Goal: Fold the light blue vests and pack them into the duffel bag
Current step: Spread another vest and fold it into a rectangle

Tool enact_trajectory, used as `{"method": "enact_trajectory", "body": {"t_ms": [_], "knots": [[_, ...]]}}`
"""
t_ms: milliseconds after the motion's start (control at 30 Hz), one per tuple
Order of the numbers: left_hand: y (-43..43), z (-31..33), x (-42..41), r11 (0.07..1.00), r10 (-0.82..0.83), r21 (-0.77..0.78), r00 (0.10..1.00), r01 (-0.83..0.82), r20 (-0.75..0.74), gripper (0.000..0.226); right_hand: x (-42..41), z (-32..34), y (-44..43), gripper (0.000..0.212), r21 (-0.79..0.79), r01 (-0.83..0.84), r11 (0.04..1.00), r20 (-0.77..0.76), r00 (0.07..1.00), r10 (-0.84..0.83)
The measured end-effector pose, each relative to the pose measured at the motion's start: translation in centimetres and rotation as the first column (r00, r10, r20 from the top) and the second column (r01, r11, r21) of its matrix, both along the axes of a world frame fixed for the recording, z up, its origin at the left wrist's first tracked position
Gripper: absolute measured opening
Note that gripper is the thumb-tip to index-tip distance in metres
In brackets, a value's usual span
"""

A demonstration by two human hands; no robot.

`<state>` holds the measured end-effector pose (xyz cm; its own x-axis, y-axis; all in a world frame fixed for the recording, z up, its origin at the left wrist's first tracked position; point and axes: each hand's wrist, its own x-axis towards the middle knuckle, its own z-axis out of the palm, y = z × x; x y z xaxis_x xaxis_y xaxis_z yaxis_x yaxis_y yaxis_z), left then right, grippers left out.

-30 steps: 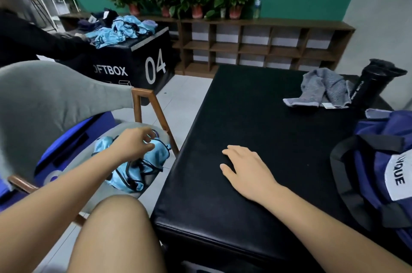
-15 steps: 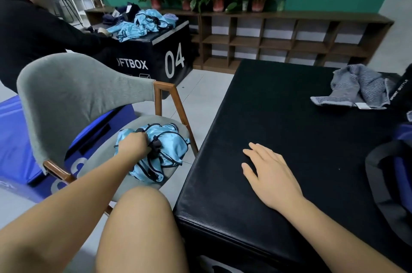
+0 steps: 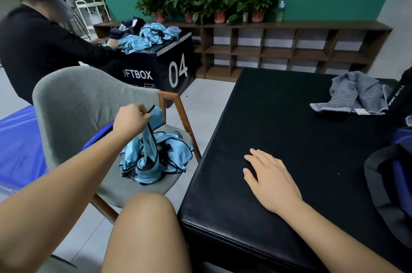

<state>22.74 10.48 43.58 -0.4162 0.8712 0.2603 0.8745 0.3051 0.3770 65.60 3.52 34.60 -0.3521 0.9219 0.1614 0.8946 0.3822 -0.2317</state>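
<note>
Pinching a strap [image 3: 149,109], the left hand [image 3: 131,120] is now raising one light blue vest [image 3: 149,139] up from the pile [image 3: 175,155] on the chair [image 3: 78,103], freeing it for folding. The right hand [image 3: 269,174] is lying flat, empty, on the tabletop [image 3: 289,116].

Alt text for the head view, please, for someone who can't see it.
The left hand holds up a light blue vest by its strap above the pile of vests on a grey chair. The right hand lies flat on the black table, with a blue duffel bag at the right edge.
</note>
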Motion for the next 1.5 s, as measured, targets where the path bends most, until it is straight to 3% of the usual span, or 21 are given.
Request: {"method": "enact_trajectory", "body": {"t_ms": [267,433,633,833,1033,1267,1400,1500], "knots": [[-1.3,9.7,-1.2,0.961,0.014,0.276,0.997,0.008,-0.079,0.012,-0.1,0.2,0.1,0.054,-0.002,-0.004,1.000,-0.008,1.000,0.004],[-2.4,14.9,-1.3,0.914,0.010,0.406,0.999,0.013,-0.053,0.018,-0.3,0.7,0.3,0.052,-0.038,-0.006,0.999,-0.011,1.000,0.006],[-4.5,20.9,0.9,0.833,-0.045,0.550,0.997,0.068,-0.055,0.018,-2.7,5.3,-0.1,0.045,-0.073,-0.016,0.997,-0.109,0.994,0.008],[-6.6,26.6,4.6,0.749,-0.137,0.648,0.989,0.136,-0.049,0.019,-5.4,12.1,-1.7,0.046,-0.068,-0.113,0.991,-0.418,0.905,0.075],[-8.8,31.8,9.3,0.638,-0.226,0.735,0.968,0.230,-0.107,0.017,-6.9,17.6,-3.3,0.049,-0.060,-0.172,0.983,-0.593,0.799,0.104],[-12.3,36.0,13.3,0.561,-0.269,0.770,0.947,0.303,-0.176,0.018,-5.7,18.7,-4.8,0.069,-0.112,-0.158,0.981,-0.631,0.774,0.052],[-14.3,37.3,14.7,0.538,-0.297,0.781,0.938,0.318,-0.178,0.017,-2.9,17.6,-5.1,0.080,-0.221,-0.117,0.968,-0.638,0.768,-0.052],[-15.8,38.0,15.7,0.522,-0.303,0.782,0.931,0.340,-0.203,0.018,-0.4,16.2,-5.4,0.068,-0.282,-0.133,0.950,-0.632,0.771,-0.080]]}}
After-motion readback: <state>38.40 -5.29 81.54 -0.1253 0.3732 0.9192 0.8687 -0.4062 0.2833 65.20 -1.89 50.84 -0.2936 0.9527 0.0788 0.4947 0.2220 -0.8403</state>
